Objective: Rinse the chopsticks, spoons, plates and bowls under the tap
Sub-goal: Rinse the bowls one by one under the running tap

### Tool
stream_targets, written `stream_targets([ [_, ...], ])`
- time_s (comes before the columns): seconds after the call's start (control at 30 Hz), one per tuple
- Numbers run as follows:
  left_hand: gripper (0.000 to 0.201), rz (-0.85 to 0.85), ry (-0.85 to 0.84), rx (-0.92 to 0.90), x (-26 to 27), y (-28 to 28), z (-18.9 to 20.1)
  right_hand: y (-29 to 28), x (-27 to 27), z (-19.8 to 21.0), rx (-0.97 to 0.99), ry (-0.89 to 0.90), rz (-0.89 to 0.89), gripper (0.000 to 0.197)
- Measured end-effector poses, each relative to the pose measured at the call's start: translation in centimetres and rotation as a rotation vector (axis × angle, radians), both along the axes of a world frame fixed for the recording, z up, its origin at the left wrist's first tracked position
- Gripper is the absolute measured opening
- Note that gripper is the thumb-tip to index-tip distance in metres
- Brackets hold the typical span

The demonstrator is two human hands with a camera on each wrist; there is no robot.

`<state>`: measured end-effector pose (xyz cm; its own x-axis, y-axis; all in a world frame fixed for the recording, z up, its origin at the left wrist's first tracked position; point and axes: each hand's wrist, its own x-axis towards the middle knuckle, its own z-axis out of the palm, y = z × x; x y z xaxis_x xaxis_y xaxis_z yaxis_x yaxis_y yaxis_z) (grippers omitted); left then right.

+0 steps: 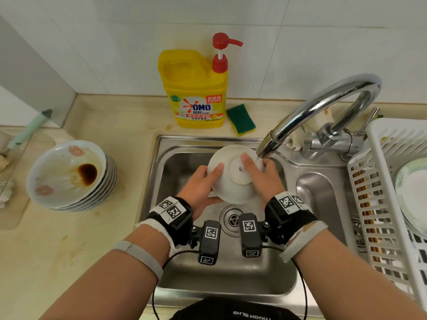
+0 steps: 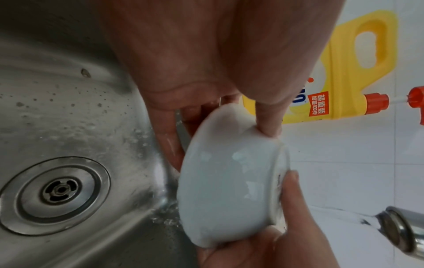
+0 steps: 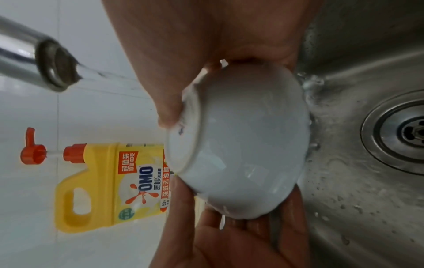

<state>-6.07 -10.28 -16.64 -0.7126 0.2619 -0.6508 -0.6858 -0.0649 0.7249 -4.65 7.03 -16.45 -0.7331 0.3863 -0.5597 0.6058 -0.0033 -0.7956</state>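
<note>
Both hands hold a white bowl upside down over the sink, its foot ring facing up. My left hand grips its left side, thumb on the outer wall and fingers under the rim. My right hand grips the right side, thumb on the base. The chrome tap ends just above the bowl's far right edge. In the wrist views water runs from the spout toward the bowl. The inside of the bowl is hidden.
A stack of dirty bowls, the top one stained with sauce, stands on the counter to the left. A yellow detergent bottle and a sponge sit behind the sink. A white drying rack on the right holds chopsticks and plates.
</note>
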Motion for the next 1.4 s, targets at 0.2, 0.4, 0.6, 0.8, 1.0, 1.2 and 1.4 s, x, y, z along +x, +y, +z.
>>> stream_targets([
  [0.2,0.037,-0.058,-0.083,0.053,-0.3,0.2,0.7,0.9,1.7,0.3,-0.247,0.079,-0.076,0.064],
  [0.4,0.065,0.034,-0.213,0.124,-0.4,0.8,0.4,1.1,2.0,1.3,-0.430,0.029,-0.159,0.030],
  [0.6,0.056,0.122,-0.243,0.208,-0.5,0.8,0.6,0.6,1.8,1.5,-0.471,0.054,-0.224,0.025],
  [0.8,0.032,0.164,-0.250,0.255,-0.5,0.9,0.9,0.7,1.7,0.6,-0.443,0.133,-0.238,0.023],
  [1.0,0.030,0.171,-0.231,0.175,-0.2,1.3,0.2,0.9,1.9,0.1,-0.389,0.162,-0.126,0.040],
  [1.2,0.053,-0.019,-0.174,0.047,0.4,0.8,-0.1,1.0,1.2,0.4,-0.318,0.079,-0.056,0.082],
  [1.4,0.061,-0.014,0.063,-0.043,0.4,-0.2,-0.5,1.1,1.1,-0.1,-0.331,0.058,0.062,0.072],
])
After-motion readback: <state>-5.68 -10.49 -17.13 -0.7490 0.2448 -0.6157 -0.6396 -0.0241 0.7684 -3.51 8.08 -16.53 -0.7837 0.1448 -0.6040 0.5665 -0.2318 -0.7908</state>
